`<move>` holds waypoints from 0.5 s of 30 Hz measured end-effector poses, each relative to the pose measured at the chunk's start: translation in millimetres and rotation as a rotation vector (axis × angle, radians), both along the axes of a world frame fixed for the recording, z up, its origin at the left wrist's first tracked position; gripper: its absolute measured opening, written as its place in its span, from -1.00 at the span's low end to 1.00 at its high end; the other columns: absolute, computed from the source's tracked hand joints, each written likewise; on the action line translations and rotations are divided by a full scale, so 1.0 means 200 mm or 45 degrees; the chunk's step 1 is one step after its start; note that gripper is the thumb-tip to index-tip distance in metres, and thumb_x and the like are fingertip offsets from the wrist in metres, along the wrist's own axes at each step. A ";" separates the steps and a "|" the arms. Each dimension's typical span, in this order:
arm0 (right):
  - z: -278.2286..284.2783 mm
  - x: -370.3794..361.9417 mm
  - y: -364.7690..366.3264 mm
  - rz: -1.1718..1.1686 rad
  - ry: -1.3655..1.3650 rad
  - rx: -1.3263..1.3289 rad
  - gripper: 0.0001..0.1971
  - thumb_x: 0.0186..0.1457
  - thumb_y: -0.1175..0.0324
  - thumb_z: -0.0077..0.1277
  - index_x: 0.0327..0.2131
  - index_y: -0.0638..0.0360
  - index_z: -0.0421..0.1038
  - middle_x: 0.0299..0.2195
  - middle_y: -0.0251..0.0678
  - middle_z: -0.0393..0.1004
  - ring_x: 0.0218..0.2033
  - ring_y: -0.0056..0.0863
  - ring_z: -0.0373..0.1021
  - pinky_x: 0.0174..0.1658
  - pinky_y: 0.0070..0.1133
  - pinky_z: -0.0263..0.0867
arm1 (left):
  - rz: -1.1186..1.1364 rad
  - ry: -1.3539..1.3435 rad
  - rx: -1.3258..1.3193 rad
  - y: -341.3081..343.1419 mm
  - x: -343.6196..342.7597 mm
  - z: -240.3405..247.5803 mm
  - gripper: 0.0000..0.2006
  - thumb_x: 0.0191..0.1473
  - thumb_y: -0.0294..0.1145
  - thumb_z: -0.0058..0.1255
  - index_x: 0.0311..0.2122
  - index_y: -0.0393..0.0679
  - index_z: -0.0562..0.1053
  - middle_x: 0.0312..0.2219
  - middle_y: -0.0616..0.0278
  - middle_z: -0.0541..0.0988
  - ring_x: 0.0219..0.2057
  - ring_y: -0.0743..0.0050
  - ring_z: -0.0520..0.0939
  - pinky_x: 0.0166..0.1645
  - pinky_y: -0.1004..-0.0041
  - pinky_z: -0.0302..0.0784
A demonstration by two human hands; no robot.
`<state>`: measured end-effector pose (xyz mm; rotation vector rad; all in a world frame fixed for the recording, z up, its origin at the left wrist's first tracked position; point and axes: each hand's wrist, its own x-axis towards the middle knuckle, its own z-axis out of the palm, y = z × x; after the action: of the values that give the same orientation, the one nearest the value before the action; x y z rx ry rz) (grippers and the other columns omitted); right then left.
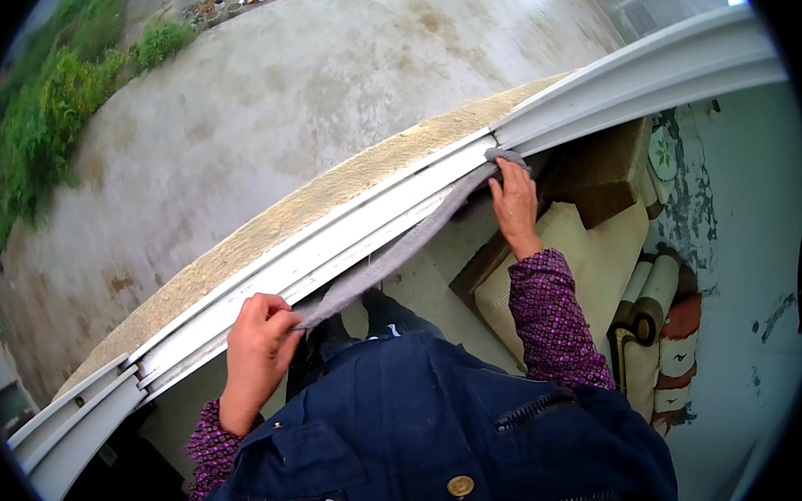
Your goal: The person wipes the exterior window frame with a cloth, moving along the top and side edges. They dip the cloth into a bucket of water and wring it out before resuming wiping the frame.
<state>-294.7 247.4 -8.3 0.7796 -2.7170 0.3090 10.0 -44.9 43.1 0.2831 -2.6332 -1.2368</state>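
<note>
Grey fabric strip [414,245]: along the inner edge of the white grooved window frame [327,255]
Left hand [260,343]: thumb and fingertips pinched closed on strip's near end, beside frame
Right hand [517,207]: fingers curled over bunched far end, at frame
Why: two-end hold likely keeps strip drawn out, slight sag
Long axis: roughly parallel to frame, pointing forward-right

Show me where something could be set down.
Bare: the tan ledge between the white rail and the concrete yard. Crowded: the rail's inner edge, where the gray cloth runs from left hand to right hand.
</note>
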 end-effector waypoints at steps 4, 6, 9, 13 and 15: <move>0.00 -0.05 0.04 -0.043 -0.024 0.032 -0.59 -0.07 0.46 0.05 -0.07 0.17 0.32 -0.16 -0.19 0.40 -0.12 -0.23 0.31 -0.08 -0.41 0.20 | 0.058 0.015 0.024 0.03 0.01 0.03 -0.78 -0.39 -0.60 0.17 -0.48 -0.14 0.50 -0.62 0.25 0.34 -0.59 0.34 0.42 -0.55 0.42 0.28; 0.00 -0.08 0.03 0.014 0.016 -0.080 -0.66 -0.06 0.45 0.04 -0.14 0.17 0.33 -0.23 -0.19 0.41 -0.19 -0.18 0.32 -0.15 -0.38 0.24 | 0.014 0.125 0.099 0.01 0.02 0.06 -0.77 -0.41 -0.60 0.17 -0.48 -0.13 0.51 -0.68 0.28 0.31 -0.65 0.35 0.39 -0.59 0.45 0.23; -0.01 -0.11 0.00 0.029 0.004 -0.092 -0.76 -0.05 0.43 0.03 -0.23 0.14 0.37 -0.29 -0.22 0.41 -0.23 -0.19 0.32 -0.20 -0.41 0.27 | 0.060 0.278 0.404 -0.02 0.01 0.10 -0.81 -0.36 -0.59 0.18 -0.48 -0.17 0.52 -0.78 0.30 0.32 -0.76 0.41 0.35 -0.65 0.50 0.17; -0.02 -0.12 -0.01 -0.022 0.061 0.100 -0.90 -0.02 0.41 0.00 -0.36 0.13 0.36 -0.34 -0.25 0.41 -0.27 -0.25 0.33 -0.28 -0.43 0.28 | 0.137 0.279 0.729 -0.05 -0.02 0.13 -0.88 -0.21 -0.63 0.12 -0.45 -0.26 0.51 -0.73 0.23 0.47 -0.75 0.54 0.45 -0.64 0.60 0.27; -0.03 -0.11 0.02 0.013 0.156 0.013 -0.94 0.01 0.41 -0.02 -0.40 0.13 0.34 -0.37 -0.25 0.41 -0.34 -0.26 0.36 -0.34 -0.42 0.29 | 0.181 0.226 0.887 -0.05 -0.04 0.14 -0.90 -0.17 -0.65 0.09 -0.44 -0.29 0.51 -0.69 0.22 0.51 -0.73 0.57 0.48 -0.62 0.64 0.32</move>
<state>-316.6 250.5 -14.3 0.7891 -2.6031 0.2419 1.1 -54.4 70.5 0.4327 -1.9160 -1.9780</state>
